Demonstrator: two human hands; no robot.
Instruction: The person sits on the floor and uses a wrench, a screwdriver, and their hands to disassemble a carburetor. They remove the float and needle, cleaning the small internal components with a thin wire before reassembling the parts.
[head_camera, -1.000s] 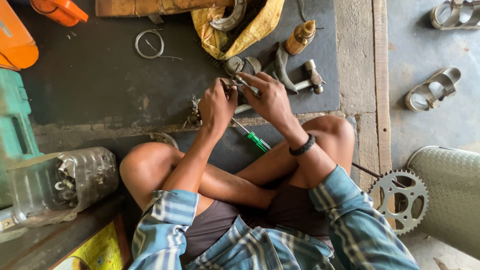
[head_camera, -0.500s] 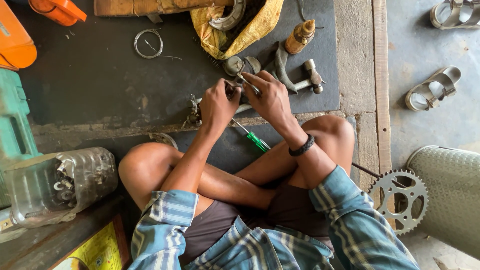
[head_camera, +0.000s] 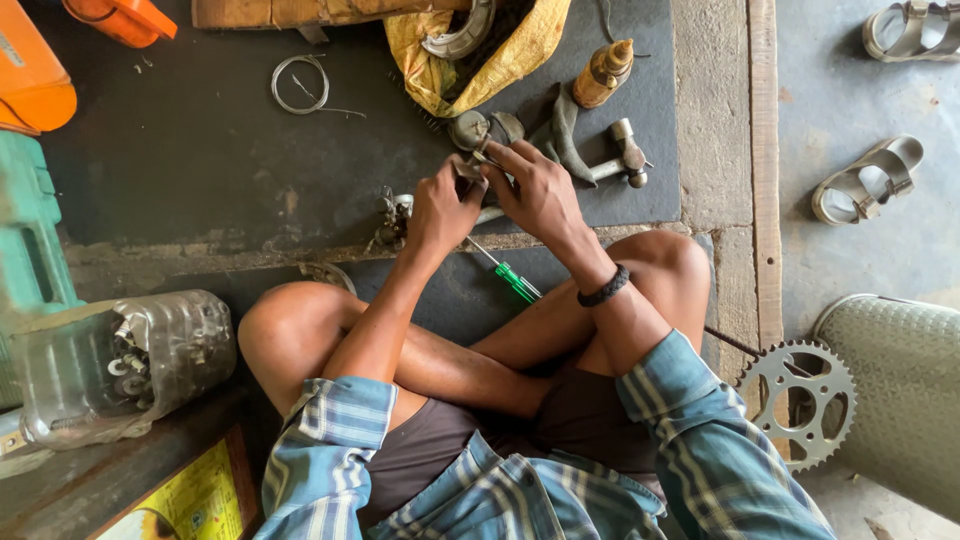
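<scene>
While the small metal part (head_camera: 478, 166) is pinched between both hands above the dark mat (head_camera: 180, 170), it is gripped by the left hand (head_camera: 440, 208) from below and the right hand (head_camera: 535, 190) from beside.

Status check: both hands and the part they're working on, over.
Left hand and right hand pinch small metal part together. Green screwdriver lies beneath. Nothing blocking.

Small grey metal part (head_camera: 478, 165) between both hands' fingers, above dark mat
</scene>
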